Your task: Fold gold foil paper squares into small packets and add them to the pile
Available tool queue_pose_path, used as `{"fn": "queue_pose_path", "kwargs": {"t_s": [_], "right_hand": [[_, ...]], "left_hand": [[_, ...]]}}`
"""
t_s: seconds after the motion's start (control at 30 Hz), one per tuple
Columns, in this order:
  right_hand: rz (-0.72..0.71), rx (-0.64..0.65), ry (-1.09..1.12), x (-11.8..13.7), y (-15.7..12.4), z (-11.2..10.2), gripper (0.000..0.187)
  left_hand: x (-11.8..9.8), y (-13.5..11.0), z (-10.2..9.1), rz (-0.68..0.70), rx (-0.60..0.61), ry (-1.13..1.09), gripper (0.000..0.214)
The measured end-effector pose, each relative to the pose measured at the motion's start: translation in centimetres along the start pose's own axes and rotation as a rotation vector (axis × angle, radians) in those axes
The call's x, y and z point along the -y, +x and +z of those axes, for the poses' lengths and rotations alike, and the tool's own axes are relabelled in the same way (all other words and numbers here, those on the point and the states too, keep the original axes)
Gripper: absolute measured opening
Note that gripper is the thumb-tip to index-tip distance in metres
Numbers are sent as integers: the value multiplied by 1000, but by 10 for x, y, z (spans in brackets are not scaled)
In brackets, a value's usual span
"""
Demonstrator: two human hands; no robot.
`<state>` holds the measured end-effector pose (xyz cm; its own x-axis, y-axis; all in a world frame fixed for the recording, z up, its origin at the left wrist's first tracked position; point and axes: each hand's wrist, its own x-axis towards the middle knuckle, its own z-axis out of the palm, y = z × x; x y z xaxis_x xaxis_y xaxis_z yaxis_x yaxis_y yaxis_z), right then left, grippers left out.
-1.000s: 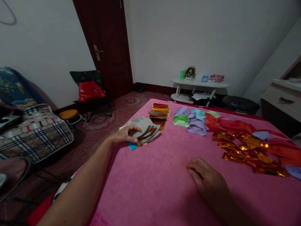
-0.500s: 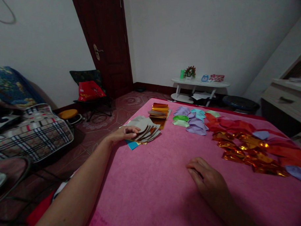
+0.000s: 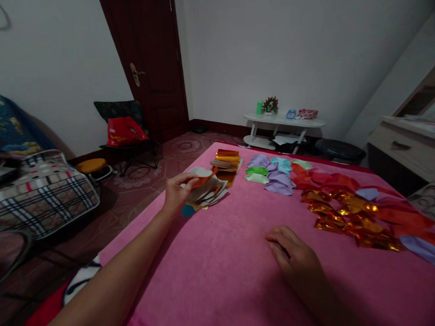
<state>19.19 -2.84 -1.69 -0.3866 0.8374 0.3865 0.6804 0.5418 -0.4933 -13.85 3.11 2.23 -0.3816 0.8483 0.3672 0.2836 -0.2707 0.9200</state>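
Note:
My left hand [image 3: 179,191] pinches the edge of a sheet of paper [image 3: 201,181], pale on one side and orange on the other, lifted at one edge. Beneath it lies a fanned stack of paper sheets [image 3: 214,194] with pale grey faces. A blue sheet [image 3: 188,210] peeks out under the stack. Just behind sits a pile of shiny gold paper [image 3: 227,158]. My right hand [image 3: 293,253] rests on the pink cloth [image 3: 228,268], fingers curled toward the thumb, with nothing visible in it.
Folded paper pieces in purple [image 3: 279,182], green [image 3: 257,177] and red [image 3: 336,183] lie across the table's far right. Shiny gold folded pieces [image 3: 329,219] are nearer. Beyond the table are a white side table [image 3: 283,121] and a dark stool [image 3: 339,149]. A checked bag [image 3: 48,195] is at left.
My left hand has risen from the stack and now lifts a sheet by its edge, showing an orange side. My right hand stays in place. The view has shifted slightly.

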Motion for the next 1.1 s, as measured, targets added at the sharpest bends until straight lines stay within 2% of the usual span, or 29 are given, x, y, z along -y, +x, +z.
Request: {"fn": "queue_pose_path", "kwargs": {"t_s": [0.03, 0.1, 0.17, 0.27, 0.33, 0.4, 0.5, 0.7, 0.8, 0.9, 1.0, 1.1], "right_hand": [[14, -68, 14, 2, 0, -1, 19], [52, -223, 39, 3, 0, -3, 33], [89, -323, 72, 1, 1, -4, 50], [94, -299, 169, -7, 1, -5, 56], [40, -214, 234, -13, 1, -5, 44], [-4, -151, 250, -16, 0, -6, 34], [-2, -108, 208, -16, 1, -9, 36], [38, 7, 241, -12, 6, -12, 18], [137, -30, 324, -12, 10, -12, 14], [232, -102, 304, -14, 18, -11, 18], [291, -139, 205, -18, 26, -8, 16], [358, -178, 182, -23, 30, -2, 21]], "left_hand": [[-11, -8, 8, 55, 53, 10, 19], [-31, -29, 26, 289, 347, 67, 15], [-45, -53, 44, 485, 622, 51, 20], [-51, -84, 65, 617, 906, 60, 30], [-48, -95, 72, 623, 1016, 124, 31], [-42, -98, 75, 589, 1017, 180, 28], [-31, -94, 77, 497, 937, 168, 43], [-22, -91, 81, 343, 893, 125, 21], [-25, -91, 84, 211, 820, 105, 20], [-25, -90, 88, 139, 688, 143, 24], [-20, -88, 90, 190, 584, 246, 18], [-14, -88, 90, 243, 581, 361, 16]]}}
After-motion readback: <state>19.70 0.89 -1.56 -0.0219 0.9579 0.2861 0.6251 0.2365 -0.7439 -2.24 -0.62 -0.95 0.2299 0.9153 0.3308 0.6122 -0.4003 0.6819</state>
